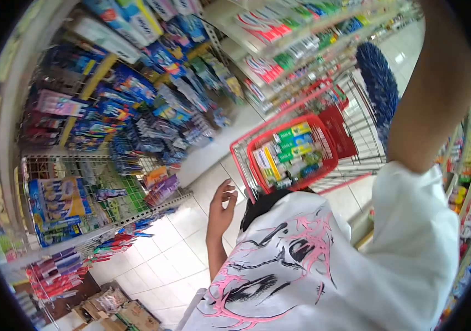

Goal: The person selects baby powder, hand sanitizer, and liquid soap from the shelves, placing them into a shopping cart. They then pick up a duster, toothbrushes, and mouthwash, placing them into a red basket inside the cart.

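My left hand (223,203) hangs beside my body over the tiled floor, fingers loosely bent and apart, holding nothing. It is nearest to a shopping cart (351,177) with a red rim. Inside the cart sits a red basket (329,158) holding several green, white and yellow boxes (286,150) and some darker packs. My right arm (434,94) reaches up at the upper right, and its hand lies outside the picture. A fluffy blue duster (377,83) shows beside that arm; its handle and whatever holds it are hidden.
Shelves with hanging packs (130,110) stand on the left, with a wire rack (103,207) lower down. Ahead is another shelf (268,49) with red-and-white labels. Packed shelves (467,165) line the right side. Cardboard boxes (106,311) lie at the lower left.
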`<state>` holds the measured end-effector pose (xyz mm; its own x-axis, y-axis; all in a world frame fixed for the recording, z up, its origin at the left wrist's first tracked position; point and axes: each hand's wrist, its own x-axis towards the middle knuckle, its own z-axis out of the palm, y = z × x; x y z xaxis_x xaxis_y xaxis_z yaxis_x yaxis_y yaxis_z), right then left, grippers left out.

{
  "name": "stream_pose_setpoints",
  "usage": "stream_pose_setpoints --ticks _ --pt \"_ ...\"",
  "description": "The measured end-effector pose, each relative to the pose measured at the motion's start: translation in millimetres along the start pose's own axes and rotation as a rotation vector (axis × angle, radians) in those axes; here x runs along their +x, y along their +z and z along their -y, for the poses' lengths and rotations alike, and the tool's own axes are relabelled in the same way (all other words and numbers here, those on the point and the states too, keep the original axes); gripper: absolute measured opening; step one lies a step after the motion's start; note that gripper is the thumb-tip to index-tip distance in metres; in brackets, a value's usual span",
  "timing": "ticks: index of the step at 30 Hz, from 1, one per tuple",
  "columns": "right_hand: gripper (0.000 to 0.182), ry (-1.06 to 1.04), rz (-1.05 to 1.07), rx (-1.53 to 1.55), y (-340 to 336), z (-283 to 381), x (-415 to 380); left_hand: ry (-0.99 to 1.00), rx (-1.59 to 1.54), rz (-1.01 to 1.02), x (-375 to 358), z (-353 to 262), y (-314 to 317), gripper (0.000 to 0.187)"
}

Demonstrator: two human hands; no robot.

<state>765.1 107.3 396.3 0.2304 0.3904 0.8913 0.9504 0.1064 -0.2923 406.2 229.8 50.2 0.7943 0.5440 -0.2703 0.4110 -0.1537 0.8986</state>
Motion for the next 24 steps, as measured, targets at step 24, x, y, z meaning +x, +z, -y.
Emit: stream_pose_setpoints --ticks 24 --pt "0.075 -0.053 1.361 -0.407 132 -118 -771 -0.196 0.109 0.058 -20 -24 55 0.039"
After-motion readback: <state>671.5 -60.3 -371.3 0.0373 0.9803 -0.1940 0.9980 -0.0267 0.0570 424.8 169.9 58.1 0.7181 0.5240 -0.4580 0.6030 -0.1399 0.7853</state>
